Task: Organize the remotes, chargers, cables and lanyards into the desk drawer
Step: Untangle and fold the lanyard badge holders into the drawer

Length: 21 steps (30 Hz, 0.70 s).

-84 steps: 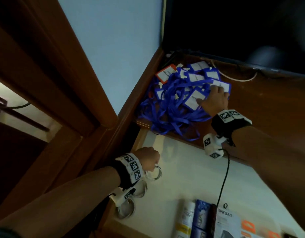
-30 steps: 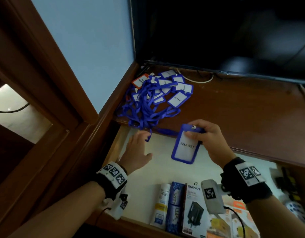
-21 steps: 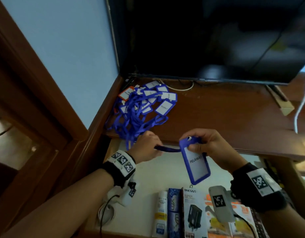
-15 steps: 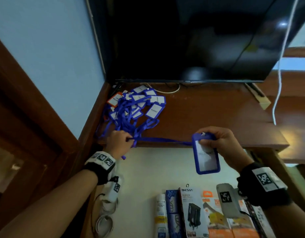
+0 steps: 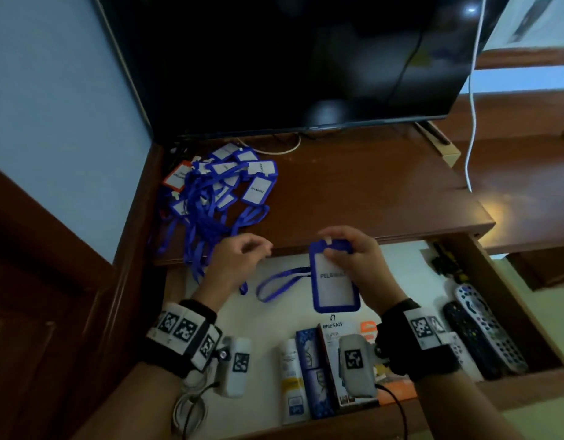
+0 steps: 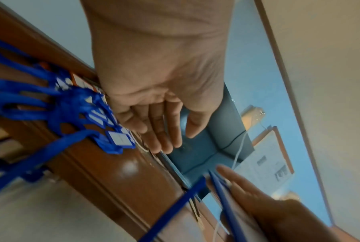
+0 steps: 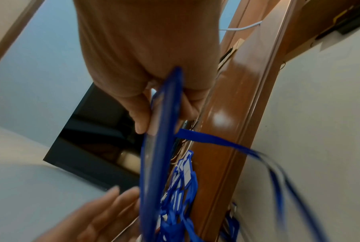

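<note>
My right hand [image 5: 339,250] pinches the top of a blue lanyard badge holder [image 5: 335,281] and holds it upright over the open drawer [image 5: 509,300]. Its blue strap [image 5: 279,283] droops in a loop to the left above the white drawer floor. Just left of it, my left hand [image 5: 253,249] hovers with relaxed fingers [image 6: 162,131] and holds nothing. A tangled pile of blue lanyards [image 5: 217,192] lies on the desk's back left corner. In the right wrist view the holder [image 7: 160,147] is edge-on between thumb and fingers.
Several boxed chargers [image 5: 318,360] lie along the drawer's front, remotes [image 5: 484,331] at its right, and a coiled white cable [image 5: 191,408] at its front left. A dark TV [image 5: 290,58] stands at the back of the desk [image 5: 369,192]. A white cord [image 5: 471,122] hangs at the right.
The lanyard's strap has come free of the pile and now droops over the drawer. My left hand has let go of the strap. My right hand brought the holder back over the drawer.
</note>
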Each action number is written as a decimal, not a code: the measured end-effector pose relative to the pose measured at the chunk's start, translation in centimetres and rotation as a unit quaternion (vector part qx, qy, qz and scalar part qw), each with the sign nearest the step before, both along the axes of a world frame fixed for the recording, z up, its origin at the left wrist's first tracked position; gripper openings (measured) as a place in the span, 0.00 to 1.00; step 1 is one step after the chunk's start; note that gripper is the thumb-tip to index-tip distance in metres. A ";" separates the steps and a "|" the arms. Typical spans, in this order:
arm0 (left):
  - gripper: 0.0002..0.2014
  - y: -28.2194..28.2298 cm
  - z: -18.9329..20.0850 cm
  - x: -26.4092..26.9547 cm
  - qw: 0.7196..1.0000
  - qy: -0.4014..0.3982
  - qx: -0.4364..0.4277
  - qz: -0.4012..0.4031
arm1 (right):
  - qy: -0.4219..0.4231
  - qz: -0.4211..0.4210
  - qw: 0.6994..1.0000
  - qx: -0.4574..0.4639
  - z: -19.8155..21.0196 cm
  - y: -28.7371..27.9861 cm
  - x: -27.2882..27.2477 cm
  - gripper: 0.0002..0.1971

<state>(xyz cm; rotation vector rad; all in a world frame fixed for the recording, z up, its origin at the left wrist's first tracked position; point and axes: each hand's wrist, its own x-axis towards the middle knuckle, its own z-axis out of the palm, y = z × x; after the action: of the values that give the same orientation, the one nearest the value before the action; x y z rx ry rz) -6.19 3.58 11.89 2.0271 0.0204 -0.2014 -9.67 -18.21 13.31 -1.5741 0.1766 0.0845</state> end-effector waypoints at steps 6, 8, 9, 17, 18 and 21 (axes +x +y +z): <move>0.12 -4.1 0.2 -2.4 0.979 0.138 -0.138 -0.056 | 0.015 0.021 1.000 0.009 -1.6 2.8 -0.9 0.24; 0.08 -4.5 0.1 -2.8 0.974 0.136 -0.179 -0.041 | 0.016 0.026 0.999 0.014 -2.2 3.0 -1.2 0.23; 0.07 -4.5 0.0 -2.9 0.972 0.131 -0.191 -0.026 | 0.017 0.029 0.999 0.012 -2.5 3.1 -1.3 0.22; 0.07 -4.4 -0.9 -3.8 0.966 0.115 -0.226 0.050 | -0.003 -0.010 1.000 0.025 -3.9 3.3 -2.1 0.23; 0.08 -4.4 -0.8 -3.9 0.965 0.116 -0.231 0.046 | 0.001 0.001 0.999 0.039 -3.9 3.3 -2.0 0.24; 0.06 -4.1 -0.5 -4.1 0.961 0.116 -0.250 0.036 | 0.018 0.064 0.993 0.098 -3.4 3.3 -1.8 0.22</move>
<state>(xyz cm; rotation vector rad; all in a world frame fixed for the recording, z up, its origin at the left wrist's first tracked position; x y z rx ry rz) -10.27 -0.51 11.41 1.4880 0.1733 -0.3586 -11.52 -14.91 9.91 -1.3876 0.0934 0.2247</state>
